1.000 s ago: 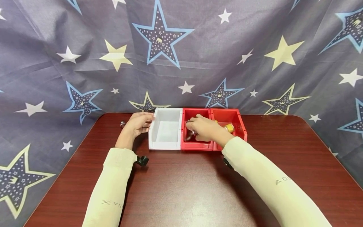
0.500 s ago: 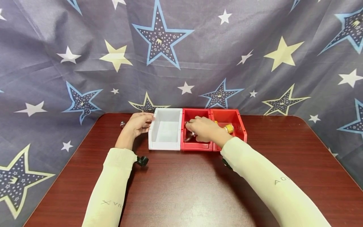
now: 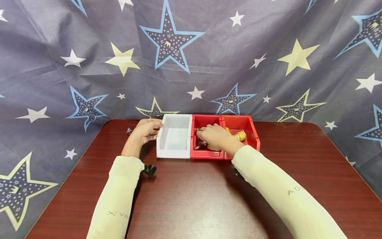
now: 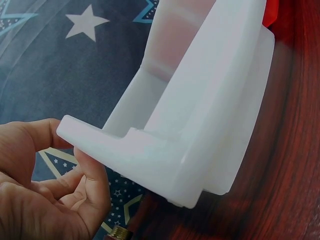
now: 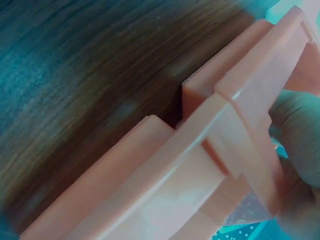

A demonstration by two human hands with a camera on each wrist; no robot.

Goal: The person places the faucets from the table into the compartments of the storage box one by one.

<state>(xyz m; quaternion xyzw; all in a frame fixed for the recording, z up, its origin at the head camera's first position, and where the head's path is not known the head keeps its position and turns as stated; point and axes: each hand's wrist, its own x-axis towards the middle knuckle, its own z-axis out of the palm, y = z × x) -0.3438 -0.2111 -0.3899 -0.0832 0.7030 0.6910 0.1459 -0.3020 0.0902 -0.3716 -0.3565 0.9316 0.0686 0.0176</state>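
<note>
My left hand is at the left side of a white open-front bin. In the left wrist view its thumb and finger pinch a corner of the bin's rim. My right hand reaches down into the middle red bin, fingers bent and pointing down. Beside those fingers lies a dark brown piece with a shiny metal part. The right fingertips are hidden, so whether they grip anything does not show. In the right wrist view the bin walls cover most of the right hand.
Another red bin adjoins on the right, holding yellow pieces with a silvery band. A small metal-ended piece lies on the brown table behind the left hand. A star-patterned cloth hangs behind the table's back edge.
My right hand has shifted slightly inside the middle red bin, and more of the dark brown piece shows. More of the yellow piece in the right bin is visible. The left hand stays put.
</note>
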